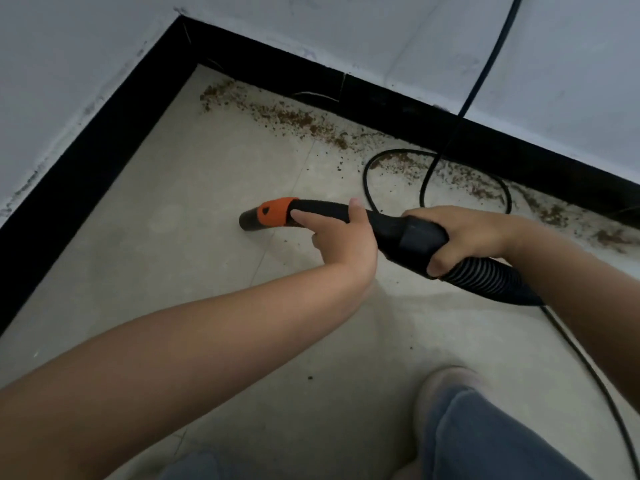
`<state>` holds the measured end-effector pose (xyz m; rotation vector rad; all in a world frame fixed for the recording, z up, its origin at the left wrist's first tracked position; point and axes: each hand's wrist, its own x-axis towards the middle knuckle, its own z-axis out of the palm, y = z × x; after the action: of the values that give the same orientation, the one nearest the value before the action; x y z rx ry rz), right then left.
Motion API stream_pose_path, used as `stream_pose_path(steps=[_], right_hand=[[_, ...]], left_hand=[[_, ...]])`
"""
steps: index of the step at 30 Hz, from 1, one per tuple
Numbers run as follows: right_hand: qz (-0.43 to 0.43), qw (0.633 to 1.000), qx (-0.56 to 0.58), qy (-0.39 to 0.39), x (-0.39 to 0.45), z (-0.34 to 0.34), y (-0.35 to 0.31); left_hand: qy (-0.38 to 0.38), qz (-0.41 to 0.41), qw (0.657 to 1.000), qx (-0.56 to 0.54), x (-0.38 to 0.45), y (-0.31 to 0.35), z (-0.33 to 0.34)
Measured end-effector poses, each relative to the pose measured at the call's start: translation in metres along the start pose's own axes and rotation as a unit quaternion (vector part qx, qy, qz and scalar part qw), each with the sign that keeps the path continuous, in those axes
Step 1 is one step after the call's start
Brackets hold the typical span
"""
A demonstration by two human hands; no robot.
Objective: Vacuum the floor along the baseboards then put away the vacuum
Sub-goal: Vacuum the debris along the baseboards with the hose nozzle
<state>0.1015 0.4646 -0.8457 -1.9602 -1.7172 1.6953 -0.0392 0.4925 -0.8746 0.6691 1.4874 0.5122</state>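
A black vacuum nozzle (254, 221) with an orange collar (275, 211) points left, its open end close above the pale tiled floor (194, 258). My left hand (341, 237) grips the tube just behind the collar, index finger stretched along it. My right hand (467, 233) grips the thick black handle (412, 237) where the ribbed hose (485, 278) begins. Brown crumbs (294, 121) lie in a band along the black baseboard (381, 98) of the far wall, from the corner to the right edge. The nozzle is well short of that band.
A second black baseboard (90, 161) runs down the left wall to the corner. A black power cord (485, 67) hangs down the wall and loops on the floor (367, 181) among the crumbs, then trails right. My foot in a pale slipper (446, 386) stands below.
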Motion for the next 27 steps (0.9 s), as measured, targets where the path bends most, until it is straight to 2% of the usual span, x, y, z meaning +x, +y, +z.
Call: stream_pose_path(steps=[2, 5, 9, 14, 18, 22, 27], right_hand=[[0.011, 0.999, 0.039, -0.015, -0.01, -0.012, 0.01], [0.034, 0.998, 0.034, -0.03, -0.016, -0.02, 0.017], [0.026, 1.0, -0.008, -0.012, 0.003, -0.003, 0.007], [-0.011, 0.999, -0.035, 0.007, 0.041, 0.02, -0.018], [-0.027, 0.999, -0.035, -0.001, 0.063, 0.032, -0.03], [-0.048, 0.997, -0.056, 0.028, 0.089, 0.052, -0.051], [-0.054, 0.996, -0.059, 0.049, 0.108, 0.044, -0.072]], left_hand=[[-0.022, 0.002, 0.999, -0.025, -0.006, -0.005, 0.011], [-0.026, -0.013, 0.999, -0.044, -0.008, -0.011, 0.021], [0.004, 0.013, 0.998, -0.054, 0.005, -0.011, 0.008], [0.079, 0.053, 0.994, -0.044, 0.025, 0.001, -0.023], [0.098, 0.071, 0.992, -0.037, 0.037, 0.002, -0.044], [0.112, 0.081, 0.99, -0.036, 0.062, 0.017, -0.067], [0.068, 0.068, 0.994, -0.055, 0.095, 0.039, -0.089]])
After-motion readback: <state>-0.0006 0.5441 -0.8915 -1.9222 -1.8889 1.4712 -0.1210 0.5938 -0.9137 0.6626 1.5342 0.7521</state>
